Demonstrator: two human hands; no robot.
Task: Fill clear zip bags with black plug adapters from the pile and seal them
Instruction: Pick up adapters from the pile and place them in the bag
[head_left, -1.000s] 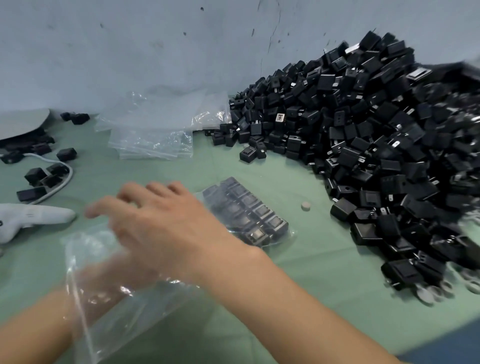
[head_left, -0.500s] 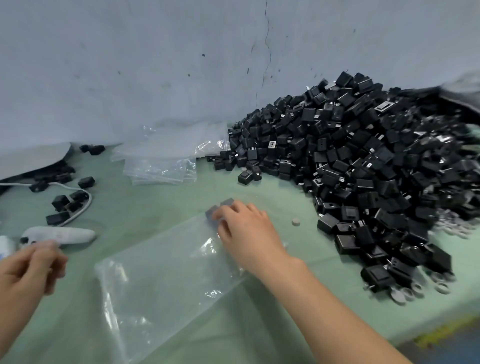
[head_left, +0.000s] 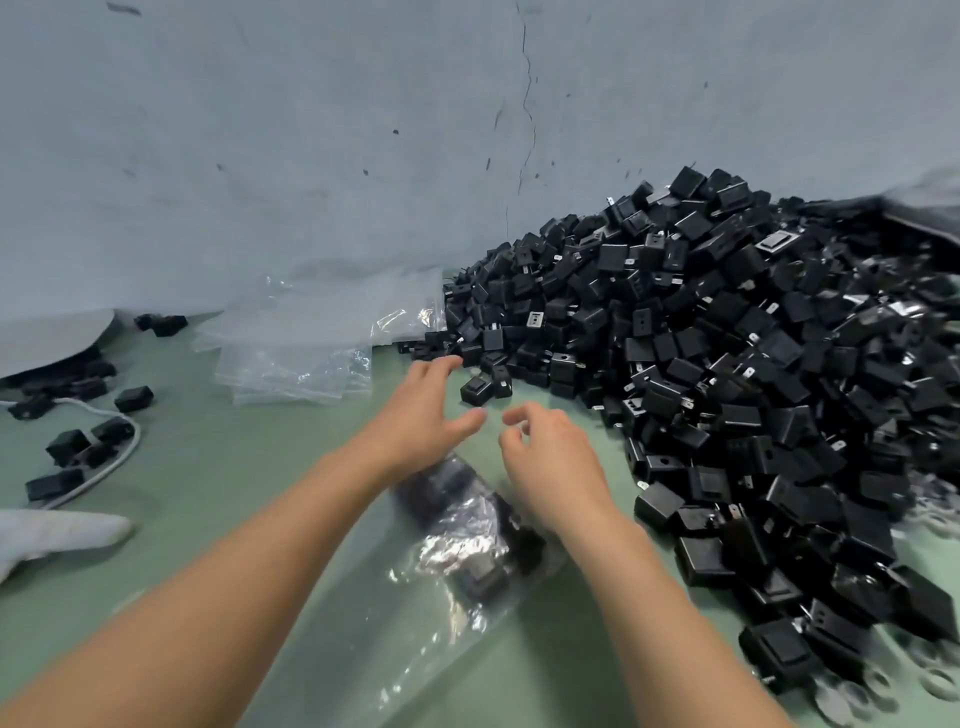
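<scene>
Beneath our wrists lies a clear bag (head_left: 457, 522) already holding adapters (head_left: 480, 574); sealed or not, we cannot tell. Our left hand (head_left: 423, 415) is spread, our right hand (head_left: 550, 457) loosely curled, both empty. Just beyond them: the huge pile (head_left: 727, 374) and spare empty bags (head_left: 301, 358), so most work remains.

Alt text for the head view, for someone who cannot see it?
Left hand and right hand, both empty, reach toward a pile of black plug adapters on a green table. A clear zip bag holding adapters lies nearer the viewer; empty bags lie by the wall.
</scene>
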